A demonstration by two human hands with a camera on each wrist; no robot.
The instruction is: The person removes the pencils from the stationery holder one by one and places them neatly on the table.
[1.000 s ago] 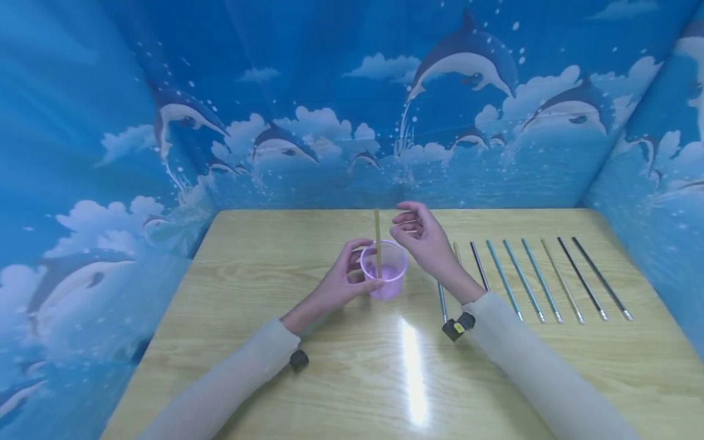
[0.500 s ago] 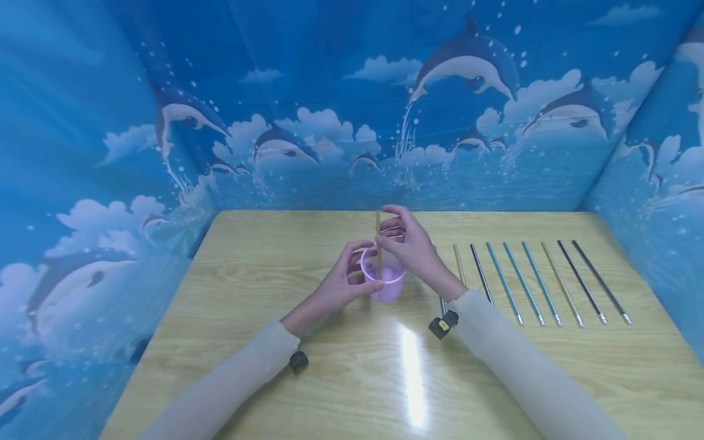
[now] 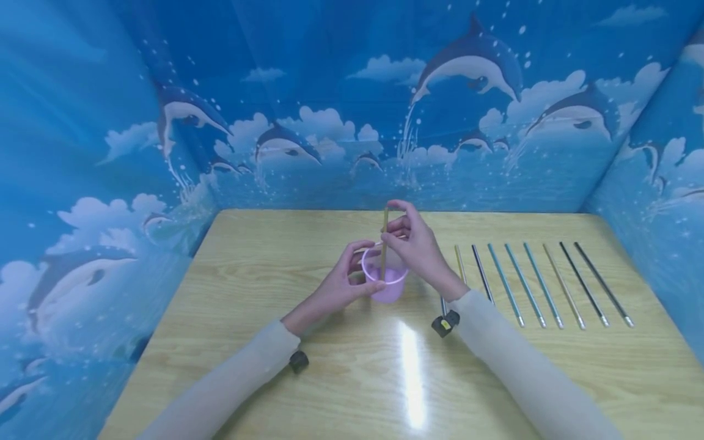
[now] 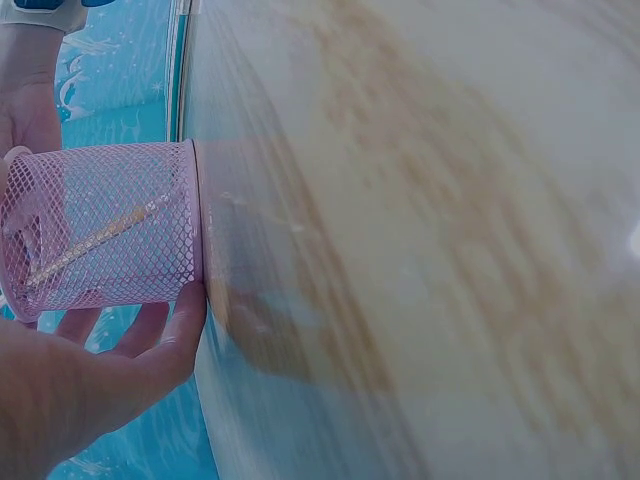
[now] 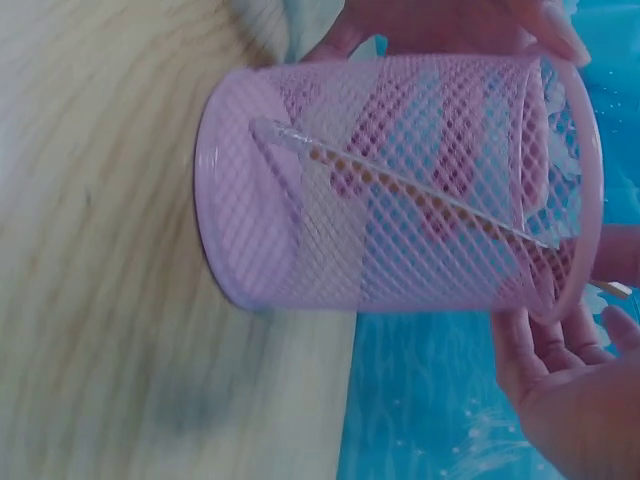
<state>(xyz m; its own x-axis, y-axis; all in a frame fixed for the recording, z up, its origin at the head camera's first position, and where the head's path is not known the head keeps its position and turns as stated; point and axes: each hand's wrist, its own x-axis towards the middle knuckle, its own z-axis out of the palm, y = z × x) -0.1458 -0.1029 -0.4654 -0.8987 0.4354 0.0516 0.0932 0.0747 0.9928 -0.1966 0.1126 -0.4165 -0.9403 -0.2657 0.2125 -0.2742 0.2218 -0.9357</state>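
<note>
A pink mesh pen holder (image 3: 388,294) stands upright on the table between both hands. My left hand (image 3: 342,280) grips it from the left, its thumb at the near side and fingers round the far side. A yellow pencil (image 3: 384,260) rises out of the holder, its lower end near the bottom inside, as the right wrist view shows through the mesh (image 5: 400,100). My right hand (image 3: 420,252) pinches the pencil's upper part, thumb against it and index finger near its top. In the left wrist view the pencil (image 4: 100,240) slants inside the mesh.
To the right several pencils lie in a spaced row on the wooden table (image 3: 247,293), among them a light-blue pencil (image 3: 506,284) and a black pencil (image 3: 604,284). One pencil is partly hidden under the right wrist. Dolphin-printed cloth walls (image 3: 330,177) border the table.
My right hand came left from beside the holder to the standing pencil and took hold of it. The pencil's top has since shifted slightly right. The left hand stays on the holder.
</note>
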